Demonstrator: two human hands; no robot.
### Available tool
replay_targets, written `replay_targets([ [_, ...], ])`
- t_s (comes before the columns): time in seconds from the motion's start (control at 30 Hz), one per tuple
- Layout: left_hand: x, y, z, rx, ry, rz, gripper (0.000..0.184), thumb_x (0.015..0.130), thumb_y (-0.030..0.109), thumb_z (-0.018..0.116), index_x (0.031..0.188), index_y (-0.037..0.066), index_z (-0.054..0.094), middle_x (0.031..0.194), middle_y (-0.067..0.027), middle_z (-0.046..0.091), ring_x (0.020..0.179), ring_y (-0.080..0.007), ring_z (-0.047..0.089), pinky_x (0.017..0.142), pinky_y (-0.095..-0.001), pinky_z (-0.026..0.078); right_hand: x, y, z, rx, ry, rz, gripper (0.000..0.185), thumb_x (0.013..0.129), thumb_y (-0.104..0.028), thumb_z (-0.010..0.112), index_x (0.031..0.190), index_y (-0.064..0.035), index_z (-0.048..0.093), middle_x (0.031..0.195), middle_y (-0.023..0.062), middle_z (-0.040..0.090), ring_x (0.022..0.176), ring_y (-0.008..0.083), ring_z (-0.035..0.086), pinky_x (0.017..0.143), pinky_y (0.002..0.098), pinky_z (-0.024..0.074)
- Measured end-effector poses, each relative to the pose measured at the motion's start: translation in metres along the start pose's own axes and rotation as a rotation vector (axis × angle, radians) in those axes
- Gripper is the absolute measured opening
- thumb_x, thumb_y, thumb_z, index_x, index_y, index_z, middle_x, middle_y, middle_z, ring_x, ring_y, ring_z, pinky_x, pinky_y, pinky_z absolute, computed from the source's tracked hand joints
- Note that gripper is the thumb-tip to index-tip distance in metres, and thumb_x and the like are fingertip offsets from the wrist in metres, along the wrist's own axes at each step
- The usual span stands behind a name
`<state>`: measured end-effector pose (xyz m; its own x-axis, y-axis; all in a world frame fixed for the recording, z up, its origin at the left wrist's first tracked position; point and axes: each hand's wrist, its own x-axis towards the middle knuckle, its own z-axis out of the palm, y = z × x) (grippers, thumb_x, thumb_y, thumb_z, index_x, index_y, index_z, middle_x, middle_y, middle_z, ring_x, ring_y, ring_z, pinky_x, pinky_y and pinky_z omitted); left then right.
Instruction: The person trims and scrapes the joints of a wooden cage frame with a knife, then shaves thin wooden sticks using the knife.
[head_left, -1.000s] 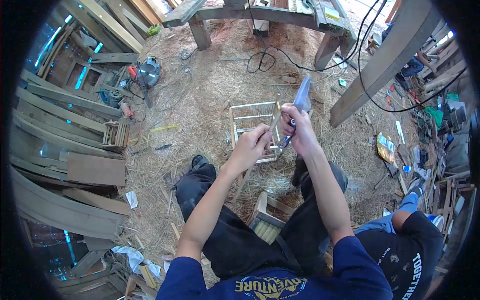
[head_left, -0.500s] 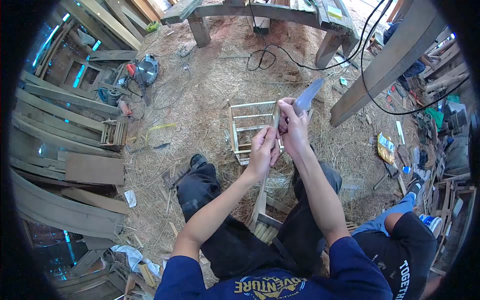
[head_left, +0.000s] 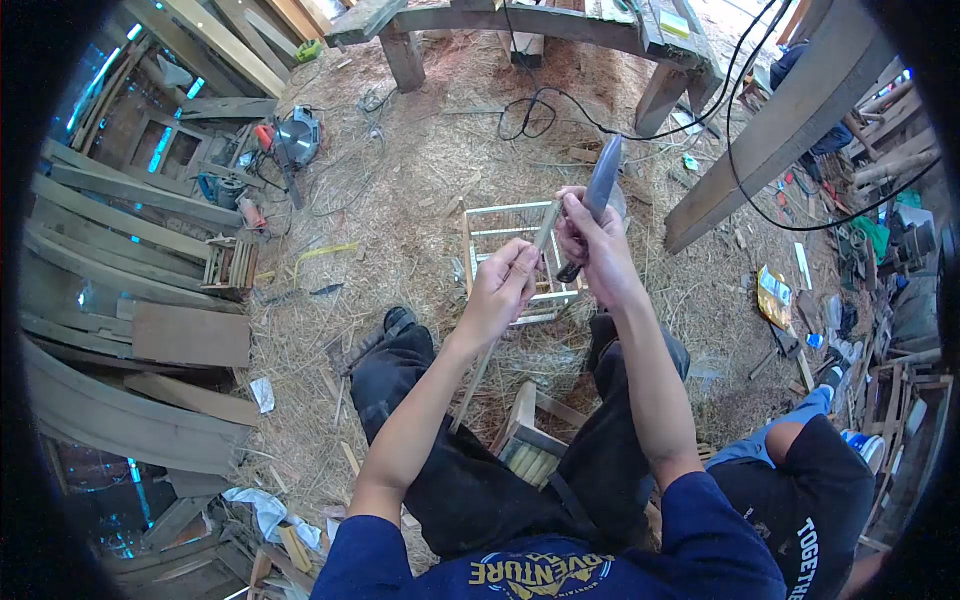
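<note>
My left hand (head_left: 503, 290) is closed around a thin wooden strip (head_left: 478, 385), which slants from near my left knee up past my fingers. In my right hand (head_left: 598, 250) is a knife (head_left: 604, 180), its broad blade pointing up and away and the end of its dark handle showing below my palm. The strip's upper end lies close to my right fingers; whether they touch it I cannot tell. Beyond my hands, a small frame of light wooden strips (head_left: 500, 209) stands on the ground, partly hidden by them. A wooden piece with bundled sticks (head_left: 530, 462) sits between my legs.
A wooden bench (head_left: 560, 22) stands ahead, and a thick post (head_left: 780, 130) leans at right with a black cable (head_left: 735, 165) beside it. A circular saw (head_left: 296, 138) lies at left. A person in a black shirt (head_left: 800, 500) sits close on my right. Shavings cover the ground.
The knife has turned more upright, and its handle end now shows. My left hand has moved slightly left, and the strip's lower end has swung left toward my left knee.
</note>
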<state>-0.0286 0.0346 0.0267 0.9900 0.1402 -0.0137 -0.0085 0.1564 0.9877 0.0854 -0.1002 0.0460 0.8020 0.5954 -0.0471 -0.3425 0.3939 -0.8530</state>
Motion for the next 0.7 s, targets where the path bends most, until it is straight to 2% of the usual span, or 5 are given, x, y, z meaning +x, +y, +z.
replay_targets([
  [0.17,-0.003,0.002,-0.003,0.180,-0.029,0.057,0.030,0.109,0.033,0.044,0.097,0.007,0.052,0.056,0.0029,0.042,0.041,-0.0052,0.036,0.039,-0.0211,0.032,-0.002,-0.013,-0.010,-0.117,-0.091,0.044,0.017,0.098,-0.021,0.066,0.106,-0.0074,0.060,0.074,-0.0055,0.051,0.056,0.0020,0.040,0.048,0.0190,0.0276],
  [0.27,-0.007,0.004,-0.008,-0.023,-0.195,-0.071,0.030,0.109,0.033,0.042,0.097,0.007,0.051,0.057,0.0021,0.044,0.042,-0.0060,0.039,0.040,-0.0213,0.034,-0.007,-0.019,-0.016,-0.010,-0.149,0.136,0.013,0.096,-0.017,0.065,0.105,-0.0092,0.059,0.073,-0.0062,0.050,0.056,0.0020,0.042,0.047,0.0188,0.0287],
  [0.37,-0.011,0.012,-0.007,-0.079,-0.265,-0.148,0.031,0.109,0.033,0.041,0.097,0.007,0.051,0.057,0.0012,0.046,0.043,-0.0073,0.040,0.040,-0.0218,0.035,-0.014,-0.026,-0.018,0.029,-0.219,0.225,0.014,0.096,-0.016,0.065,0.107,-0.0096,0.059,0.074,-0.0063,0.049,0.057,0.0025,0.044,0.047,0.0189,0.0302],
  [0.57,-0.010,0.005,-0.006,-0.038,-0.318,-0.117,0.031,0.110,0.033,0.040,0.099,0.006,0.049,0.059,0.0013,0.045,0.042,-0.0072,0.040,0.041,-0.0212,0.036,-0.015,-0.032,-0.026,-0.030,-0.249,0.318,0.014,0.098,-0.017,0.063,0.109,-0.0092,0.058,0.078,-0.0055,0.050,0.060,0.0031,0.045,0.047,0.0190,0.0316],
  [0.7,-0.010,0.006,-0.010,-0.060,-0.344,-0.136,0.032,0.110,0.034,0.039,0.098,0.006,0.049,0.059,0.0000,0.047,0.043,-0.0090,0.042,0.042,-0.0224,0.039,-0.018,-0.035,-0.026,-0.077,-0.309,0.280,0.016,0.100,-0.023,0.062,0.109,-0.0108,0.056,0.077,-0.0061,0.049,0.061,0.0024,0.043,0.047,0.0188,0.0298],
])
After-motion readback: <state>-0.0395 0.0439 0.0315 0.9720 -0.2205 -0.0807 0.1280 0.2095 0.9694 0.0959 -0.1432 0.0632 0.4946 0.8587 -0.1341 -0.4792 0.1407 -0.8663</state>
